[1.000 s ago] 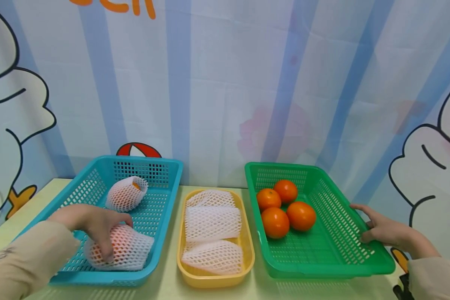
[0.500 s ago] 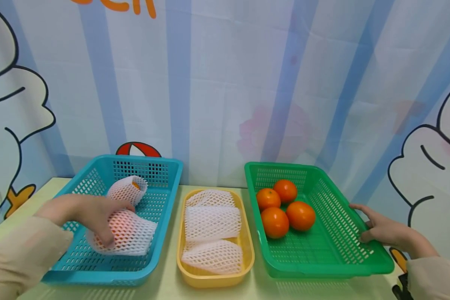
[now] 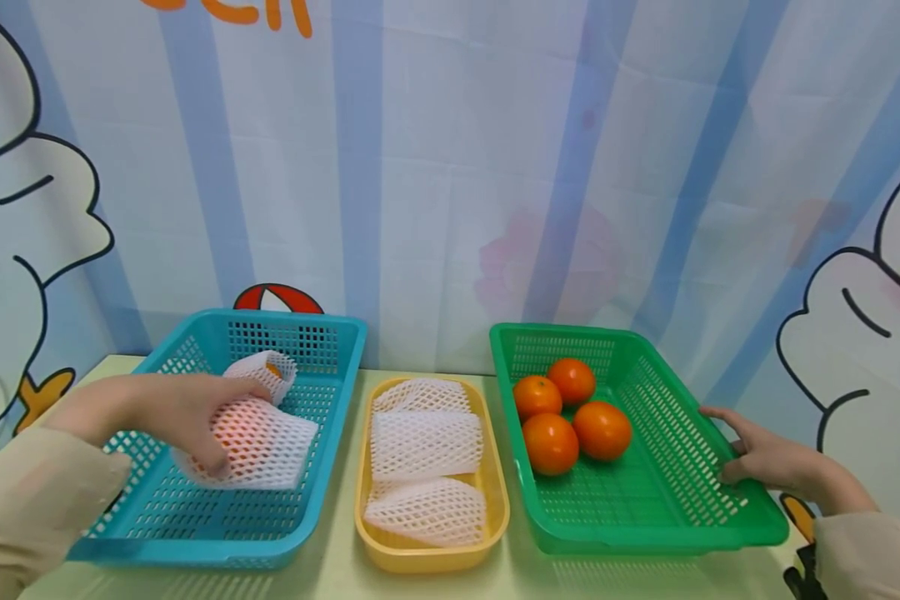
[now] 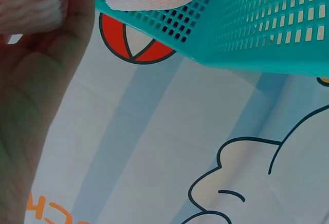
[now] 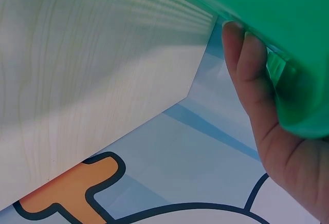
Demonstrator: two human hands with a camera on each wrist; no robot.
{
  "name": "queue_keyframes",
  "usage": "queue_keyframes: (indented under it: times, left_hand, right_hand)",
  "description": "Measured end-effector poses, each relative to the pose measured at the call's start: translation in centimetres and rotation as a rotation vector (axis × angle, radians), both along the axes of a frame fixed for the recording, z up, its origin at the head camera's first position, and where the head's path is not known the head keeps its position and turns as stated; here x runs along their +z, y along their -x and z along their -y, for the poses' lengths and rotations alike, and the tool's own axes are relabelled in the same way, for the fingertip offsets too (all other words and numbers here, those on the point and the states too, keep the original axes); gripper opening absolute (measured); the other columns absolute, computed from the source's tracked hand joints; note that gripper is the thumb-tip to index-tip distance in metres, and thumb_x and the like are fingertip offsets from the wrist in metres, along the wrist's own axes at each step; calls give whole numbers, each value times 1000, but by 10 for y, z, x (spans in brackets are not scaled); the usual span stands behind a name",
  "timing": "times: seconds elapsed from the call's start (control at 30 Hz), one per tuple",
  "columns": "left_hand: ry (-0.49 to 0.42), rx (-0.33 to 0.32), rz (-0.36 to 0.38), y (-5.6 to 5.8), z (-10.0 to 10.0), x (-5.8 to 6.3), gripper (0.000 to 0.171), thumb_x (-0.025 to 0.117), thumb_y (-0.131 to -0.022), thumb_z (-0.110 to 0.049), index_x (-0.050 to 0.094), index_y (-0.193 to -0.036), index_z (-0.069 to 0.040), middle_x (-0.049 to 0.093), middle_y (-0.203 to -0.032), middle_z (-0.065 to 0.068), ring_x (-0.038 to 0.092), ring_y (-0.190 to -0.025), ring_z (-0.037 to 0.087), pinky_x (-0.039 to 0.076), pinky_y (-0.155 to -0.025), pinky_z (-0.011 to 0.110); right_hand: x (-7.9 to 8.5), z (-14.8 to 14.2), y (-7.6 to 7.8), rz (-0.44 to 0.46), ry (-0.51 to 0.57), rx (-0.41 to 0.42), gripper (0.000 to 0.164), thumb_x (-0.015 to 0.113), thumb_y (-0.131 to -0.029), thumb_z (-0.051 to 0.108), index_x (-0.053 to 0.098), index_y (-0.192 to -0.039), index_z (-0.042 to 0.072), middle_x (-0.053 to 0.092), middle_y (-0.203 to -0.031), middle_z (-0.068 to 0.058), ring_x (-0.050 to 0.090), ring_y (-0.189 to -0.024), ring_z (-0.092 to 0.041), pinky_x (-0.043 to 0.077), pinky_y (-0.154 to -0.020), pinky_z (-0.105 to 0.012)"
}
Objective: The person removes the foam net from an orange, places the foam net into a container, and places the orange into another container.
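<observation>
My left hand (image 3: 176,417) grips an orange in a white foam net (image 3: 262,446), holding it over the blue basket (image 3: 270,557). The net's loose end points right, and the basket floor shows below it. Behind it, partly covered by the hand, lies another netted orange (image 3: 279,379), a bit of bare peel showing at the net's mouth. At the far right, my right hand (image 3: 776,462) holds the side rim of the green basket (image 3: 652,537), thumb on the inner side. In the right wrist view its fingers (image 5: 247,64) lie along the basket's outside, under the rim.
Several bare oranges (image 3: 602,431) sit in the left part of the green basket. Between the baskets stands a yellow tray (image 3: 431,562) with several white foam nets (image 3: 426,442). A striped cloth backdrop (image 3: 435,183) hangs right behind the pale table (image 3: 337,500).
My left hand has raised the netted orange from the near part of the blue basket, moving it up and slightly away. The right hand stays at the green basket's rim.
</observation>
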State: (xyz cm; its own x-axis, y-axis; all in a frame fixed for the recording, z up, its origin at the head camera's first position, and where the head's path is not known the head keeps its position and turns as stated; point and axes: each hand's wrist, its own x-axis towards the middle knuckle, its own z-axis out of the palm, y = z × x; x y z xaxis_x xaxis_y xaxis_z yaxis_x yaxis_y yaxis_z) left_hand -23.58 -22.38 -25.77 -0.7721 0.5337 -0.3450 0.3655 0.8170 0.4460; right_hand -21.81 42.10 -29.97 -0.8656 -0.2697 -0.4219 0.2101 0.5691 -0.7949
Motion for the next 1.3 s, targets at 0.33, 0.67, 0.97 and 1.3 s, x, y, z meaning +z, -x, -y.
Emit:
queue_keyframes:
  times: [0.33, 0.67, 0.97, 1.3]
  left_hand:
    - [-4, -25, -72, -1, -3, 8, 76, 73, -65, -23, 40, -133, -15, 50, -109, 5, 47, -91, 21, 45, -66, 33]
    - [-16, -47, -113, -1, -12, 18, 76, 74, -65, -25, 39, -133, -18, 49, -112, 4, 46, -94, 22, 46, -66, 31]
    - [-69, -57, -128, -1, -18, 22, 70, 74, -66, -23, 42, -128, -17, 52, -106, 2, 49, -88, 20, 46, -66, 32]
    - [-96, -59, -148, -2, -21, 24, 70, 75, -65, -23, 44, -128, -17, 54, -103, 1, 50, -86, 19, 45, -66, 32]
  right_hand:
    - [1, 0, 1, -2, -3, 7, 99, 53, -77, -10, -20, -143, 2, 51, -108, -28, 62, -85, -37, 51, -70, -50]
    - [1, 0, 1, 9, 8, 19, 98, 54, -80, -9, -21, -142, 1, 51, -108, -28, 63, -85, -37, 51, -70, -49]
    - [3, 1, 2, -2, -14, 8, 91, 55, -88, 0, -19, -141, -4, 55, -102, -24, 63, -85, -35, 51, -73, -48]
    - [17, 0, 6, -84, -184, 3, 83, 55, -91, 10, -8, -142, -9, 43, -118, -38, 57, -99, -38, 47, -80, -53]
